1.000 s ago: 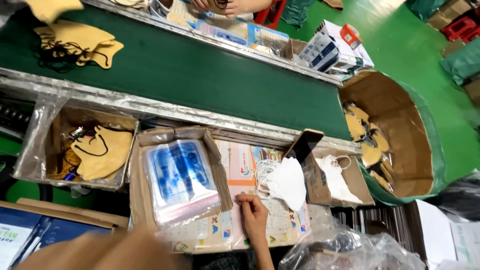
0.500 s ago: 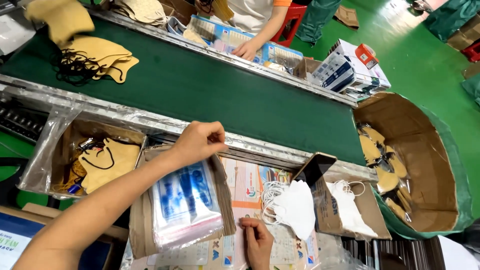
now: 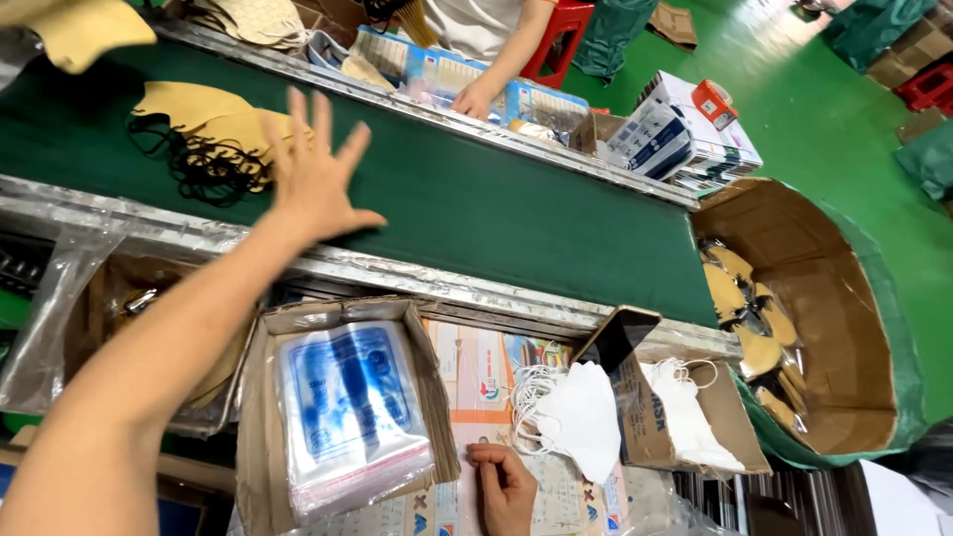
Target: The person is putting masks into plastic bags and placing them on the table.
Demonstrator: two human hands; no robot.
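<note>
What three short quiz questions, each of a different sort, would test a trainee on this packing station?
1. True or false: the left hand holds a mask.
2. The right hand rests flat on: A) printed sheets B) the green conveyor belt C) the white masks
3. What fills the open box between the two hands?

Key:
1. False; it is open, fingers spread, above the belt.
2. A
3. A stack of clear plastic bags with blue print.

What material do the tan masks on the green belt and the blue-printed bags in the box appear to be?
The tan masks look like soft matte fabric, probably nonwoven: they lie limp, with thin black loops. The blue-printed bags look like clear glossy plastic film: they are see-through, shiny and wrinkled. Their box looks like plain brown cardboard.
</note>
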